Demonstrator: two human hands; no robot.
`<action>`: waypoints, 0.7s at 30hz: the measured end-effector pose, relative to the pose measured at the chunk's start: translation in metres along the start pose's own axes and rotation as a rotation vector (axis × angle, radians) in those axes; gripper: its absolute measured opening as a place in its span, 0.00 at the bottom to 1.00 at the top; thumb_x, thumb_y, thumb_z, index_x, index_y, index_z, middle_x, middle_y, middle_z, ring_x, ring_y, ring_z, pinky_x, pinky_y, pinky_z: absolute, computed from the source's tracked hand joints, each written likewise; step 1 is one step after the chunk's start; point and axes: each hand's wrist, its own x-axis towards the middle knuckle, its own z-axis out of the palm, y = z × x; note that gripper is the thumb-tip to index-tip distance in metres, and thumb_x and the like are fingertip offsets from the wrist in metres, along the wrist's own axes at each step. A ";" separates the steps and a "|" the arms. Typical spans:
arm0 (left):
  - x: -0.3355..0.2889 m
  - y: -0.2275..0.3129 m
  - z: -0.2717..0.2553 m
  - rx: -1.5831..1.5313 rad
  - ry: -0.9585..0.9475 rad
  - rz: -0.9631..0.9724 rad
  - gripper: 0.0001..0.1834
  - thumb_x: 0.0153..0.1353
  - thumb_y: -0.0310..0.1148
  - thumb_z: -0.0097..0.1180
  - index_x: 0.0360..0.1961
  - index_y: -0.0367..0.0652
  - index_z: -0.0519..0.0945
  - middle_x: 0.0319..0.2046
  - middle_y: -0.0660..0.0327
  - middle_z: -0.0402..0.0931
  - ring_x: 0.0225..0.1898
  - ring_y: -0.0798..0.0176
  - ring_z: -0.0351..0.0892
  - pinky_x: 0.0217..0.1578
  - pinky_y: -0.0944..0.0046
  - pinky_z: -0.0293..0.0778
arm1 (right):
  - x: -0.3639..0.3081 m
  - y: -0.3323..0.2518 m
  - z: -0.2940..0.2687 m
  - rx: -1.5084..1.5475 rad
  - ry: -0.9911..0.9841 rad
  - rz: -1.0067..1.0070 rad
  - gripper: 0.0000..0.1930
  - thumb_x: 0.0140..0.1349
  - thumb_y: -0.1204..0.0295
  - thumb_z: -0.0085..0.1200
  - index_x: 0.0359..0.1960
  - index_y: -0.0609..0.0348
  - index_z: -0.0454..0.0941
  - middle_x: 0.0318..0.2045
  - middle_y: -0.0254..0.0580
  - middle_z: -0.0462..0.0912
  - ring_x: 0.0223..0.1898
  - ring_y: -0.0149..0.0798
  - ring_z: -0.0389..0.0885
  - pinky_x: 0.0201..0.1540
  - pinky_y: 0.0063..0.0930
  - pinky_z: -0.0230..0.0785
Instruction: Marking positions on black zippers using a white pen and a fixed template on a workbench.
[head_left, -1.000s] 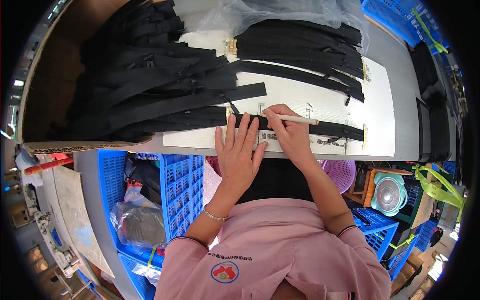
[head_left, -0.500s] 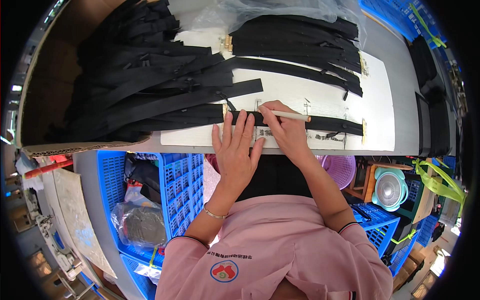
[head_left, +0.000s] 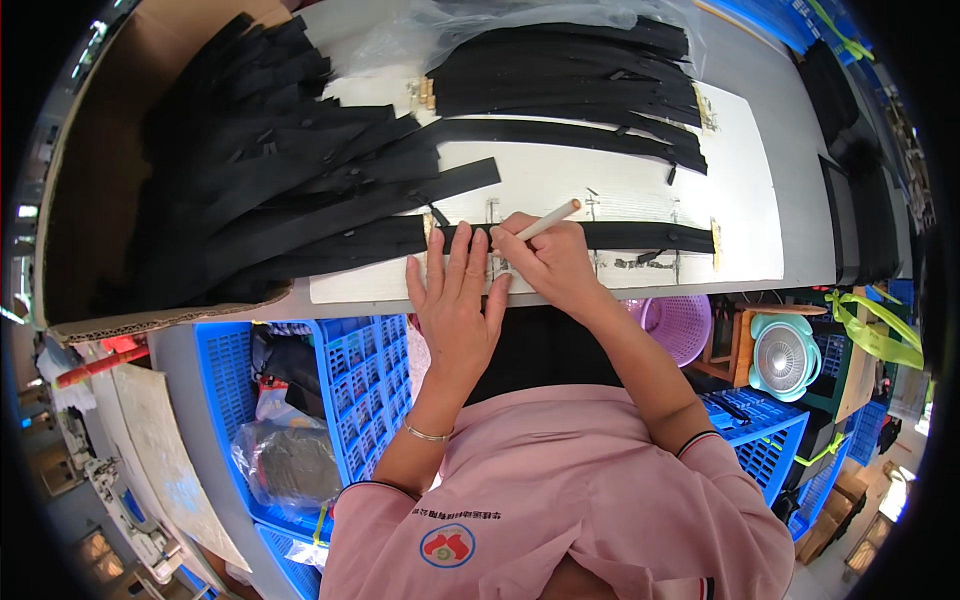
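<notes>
A black zipper lies stretched across a white board that has dark marks on it. My left hand rests flat on the zipper's left part, its fingers extended. Just right of those fingertips, my right hand pinches a white pen-like marking stick. Its writing tip is hidden by my fingers, down at the zipper, and its back end slants up to the right. To the left, a big heap of black zippers fills a cardboard box. Farther back on the board sits a stack of similar zippers.
Clear plastic film lies at the table's far side. Black flat pieces stand at the right end. Below the table edge are blue crates, a purple basket and a turquoise fan.
The marking stick has swung from nearly level to slanting up and away, as my right hand turned. My left hand still presses on the zipper. The whole view has shifted slightly.
</notes>
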 end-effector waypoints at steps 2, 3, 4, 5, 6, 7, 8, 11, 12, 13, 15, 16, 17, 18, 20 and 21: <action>-0.001 0.000 0.001 -0.010 -0.007 0.004 0.30 0.66 0.39 0.65 0.68 0.43 0.76 0.70 0.55 0.71 0.76 0.44 0.61 0.74 0.38 0.45 | -0.003 -0.002 -0.007 0.033 -0.004 0.023 0.12 0.71 0.66 0.57 0.31 0.59 0.84 0.17 0.41 0.79 0.19 0.37 0.78 0.24 0.30 0.67; -0.002 0.000 0.000 -0.006 -0.009 -0.004 0.30 0.66 0.39 0.65 0.68 0.43 0.76 0.70 0.55 0.71 0.76 0.44 0.60 0.74 0.38 0.45 | -0.006 -0.004 -0.012 0.128 -0.004 0.098 0.11 0.71 0.67 0.57 0.32 0.60 0.84 0.18 0.41 0.79 0.19 0.32 0.78 0.25 0.28 0.67; -0.002 -0.001 0.000 -0.001 -0.012 -0.013 0.31 0.66 0.39 0.65 0.69 0.43 0.76 0.71 0.55 0.71 0.76 0.44 0.60 0.74 0.38 0.45 | -0.008 -0.006 -0.018 0.224 -0.003 0.172 0.11 0.71 0.68 0.57 0.33 0.62 0.85 0.18 0.40 0.80 0.20 0.28 0.77 0.25 0.26 0.66; -0.003 -0.002 -0.001 0.005 -0.026 -0.008 0.31 0.66 0.39 0.65 0.69 0.42 0.75 0.71 0.55 0.69 0.76 0.44 0.59 0.74 0.38 0.44 | -0.012 -0.005 -0.029 0.203 0.032 0.163 0.11 0.71 0.69 0.56 0.34 0.64 0.85 0.19 0.38 0.81 0.22 0.23 0.74 0.26 0.23 0.65; -0.002 0.000 -0.001 -0.001 -0.027 0.000 0.31 0.66 0.39 0.65 0.69 0.42 0.75 0.71 0.55 0.69 0.76 0.44 0.59 0.74 0.38 0.44 | -0.016 -0.005 -0.041 0.198 0.041 0.164 0.11 0.71 0.69 0.56 0.34 0.64 0.85 0.19 0.38 0.81 0.22 0.23 0.74 0.26 0.23 0.65; -0.002 0.001 -0.001 0.000 -0.026 -0.007 0.31 0.67 0.38 0.63 0.70 0.42 0.75 0.72 0.56 0.69 0.76 0.44 0.58 0.75 0.39 0.43 | -0.019 -0.005 -0.053 0.173 0.152 0.163 0.12 0.72 0.71 0.56 0.34 0.66 0.85 0.21 0.34 0.80 0.23 0.22 0.72 0.26 0.21 0.64; -0.002 0.002 -0.002 0.001 -0.025 -0.015 0.30 0.68 0.37 0.62 0.70 0.42 0.74 0.72 0.56 0.69 0.77 0.45 0.58 0.75 0.41 0.42 | -0.022 -0.004 -0.062 0.147 0.262 0.161 0.12 0.73 0.72 0.55 0.33 0.67 0.85 0.22 0.31 0.79 0.24 0.20 0.71 0.27 0.19 0.62; -0.004 0.000 -0.001 0.005 -0.030 -0.011 0.30 0.68 0.36 0.62 0.71 0.43 0.74 0.72 0.56 0.68 0.77 0.45 0.57 0.75 0.41 0.42 | -0.028 0.007 -0.086 -0.005 0.297 0.317 0.12 0.73 0.71 0.55 0.34 0.67 0.85 0.22 0.30 0.77 0.24 0.20 0.68 0.27 0.18 0.59; -0.003 0.000 -0.001 0.007 -0.034 -0.010 0.30 0.68 0.36 0.62 0.71 0.43 0.73 0.73 0.56 0.68 0.78 0.45 0.56 0.75 0.41 0.41 | -0.028 0.009 -0.087 -0.006 0.304 0.318 0.12 0.73 0.71 0.55 0.34 0.67 0.85 0.22 0.30 0.77 0.24 0.20 0.68 0.27 0.18 0.59; -0.002 0.000 -0.001 0.006 -0.036 -0.004 0.30 0.68 0.36 0.62 0.71 0.43 0.73 0.73 0.56 0.68 0.78 0.45 0.56 0.75 0.41 0.41 | -0.029 0.014 -0.087 0.032 0.317 0.291 0.13 0.74 0.70 0.55 0.35 0.66 0.85 0.21 0.29 0.76 0.23 0.19 0.68 0.26 0.19 0.58; -0.002 -0.001 -0.002 0.017 -0.049 0.008 0.32 0.68 0.38 0.64 0.70 0.41 0.73 0.73 0.55 0.67 0.77 0.43 0.56 0.75 0.38 0.42 | -0.029 0.014 -0.087 0.073 0.332 0.266 0.13 0.74 0.70 0.54 0.35 0.66 0.86 0.20 0.29 0.76 0.23 0.19 0.67 0.25 0.19 0.57; -0.002 -0.001 -0.003 0.019 -0.052 0.011 0.32 0.68 0.38 0.64 0.70 0.41 0.73 0.73 0.55 0.67 0.77 0.43 0.56 0.75 0.38 0.42 | -0.028 0.010 -0.087 0.069 0.315 0.268 0.13 0.74 0.70 0.54 0.36 0.66 0.86 0.20 0.29 0.76 0.22 0.19 0.67 0.25 0.19 0.57; -0.002 -0.002 -0.004 0.004 -0.068 -0.009 0.31 0.68 0.37 0.62 0.71 0.42 0.73 0.73 0.55 0.67 0.78 0.44 0.55 0.75 0.39 0.41 | -0.027 0.008 -0.087 0.066 0.298 0.270 0.12 0.74 0.70 0.54 0.36 0.65 0.86 0.19 0.29 0.76 0.22 0.19 0.67 0.25 0.18 0.57; -0.002 0.000 -0.005 -0.013 -0.084 -0.027 0.30 0.69 0.37 0.61 0.71 0.43 0.73 0.73 0.56 0.67 0.79 0.44 0.53 0.76 0.40 0.39 | -0.027 0.010 -0.087 0.067 0.302 0.272 0.12 0.74 0.70 0.54 0.36 0.65 0.86 0.19 0.29 0.76 0.22 0.19 0.67 0.25 0.18 0.57; 0.000 0.006 -0.005 0.007 -0.073 -0.024 0.31 0.68 0.37 0.62 0.71 0.42 0.73 0.73 0.55 0.67 0.78 0.43 0.53 0.76 0.39 0.39 | -0.028 0.015 -0.087 0.048 0.294 0.246 0.12 0.74 0.70 0.55 0.36 0.65 0.86 0.19 0.30 0.76 0.22 0.19 0.67 0.25 0.18 0.57; 0.000 0.010 -0.006 0.031 -0.059 -0.027 0.32 0.68 0.38 0.64 0.71 0.42 0.73 0.73 0.54 0.66 0.78 0.42 0.54 0.75 0.37 0.39 | -0.028 0.015 -0.086 0.052 0.297 0.248 0.12 0.74 0.70 0.55 0.36 0.65 0.86 0.19 0.30 0.76 0.22 0.19 0.67 0.25 0.18 0.57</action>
